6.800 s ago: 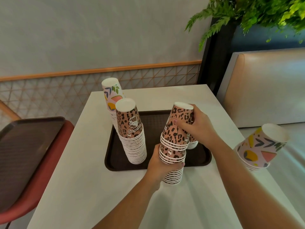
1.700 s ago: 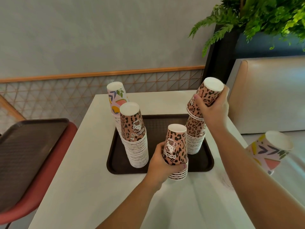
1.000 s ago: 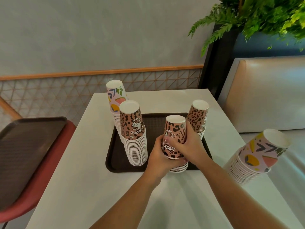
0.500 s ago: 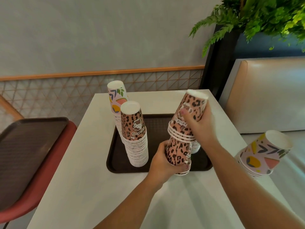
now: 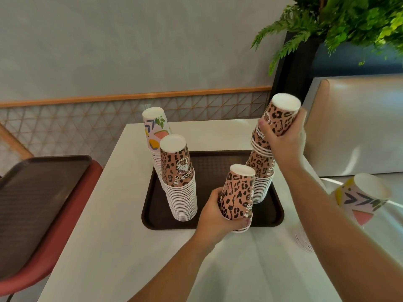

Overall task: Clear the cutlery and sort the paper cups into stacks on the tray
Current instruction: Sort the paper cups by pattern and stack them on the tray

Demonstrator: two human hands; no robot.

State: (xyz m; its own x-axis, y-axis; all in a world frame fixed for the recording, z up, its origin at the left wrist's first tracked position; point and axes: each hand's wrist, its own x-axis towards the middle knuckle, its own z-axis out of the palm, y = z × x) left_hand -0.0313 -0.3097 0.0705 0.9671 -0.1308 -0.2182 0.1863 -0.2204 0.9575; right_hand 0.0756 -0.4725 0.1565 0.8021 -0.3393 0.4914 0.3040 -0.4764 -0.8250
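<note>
The left hand [image 5: 214, 216] wraps its curled fingers around a short leopard-print cup stack [image 5: 237, 197] standing at the near edge of the brown tray [image 5: 213, 162]. The right hand [image 5: 283, 144] grips a small batch of leopard-print cups [image 5: 274, 125], tilted, directly above the right-rear stack [image 5: 260, 182] on the tray. Left of both hands stands a tall leopard stack [image 5: 180, 182]; a floral stack [image 5: 156, 131] stands behind it. Right of the right forearm, a floral cup stack [image 5: 362, 197] lies tilted, off the tray.
</note>
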